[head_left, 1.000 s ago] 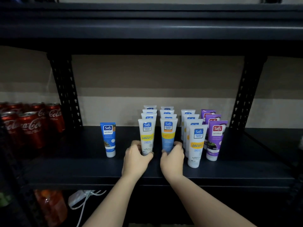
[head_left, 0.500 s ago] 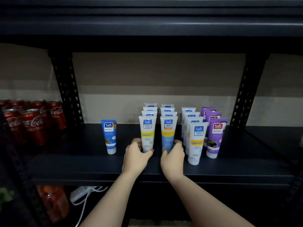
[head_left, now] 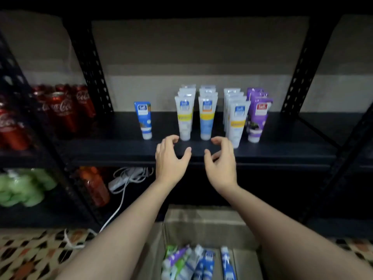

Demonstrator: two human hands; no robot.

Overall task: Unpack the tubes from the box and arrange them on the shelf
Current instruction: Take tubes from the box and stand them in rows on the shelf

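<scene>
Your left hand (head_left: 171, 156) and right hand (head_left: 221, 158) hover with fingers curled but spread apart and nothing in them, just in front of the shelf (head_left: 282, 152) edge and clear of the tubes. The tubes (head_left: 205, 118) stand upright on their caps in rows on the shelf, with one blue tube (head_left: 143, 119) alone to their left. More tubes lie loose in the cardboard box (head_left: 203, 221) below your forearms, and red cans (head_left: 62, 110) sit on the neighbouring shelf at left.
</scene>
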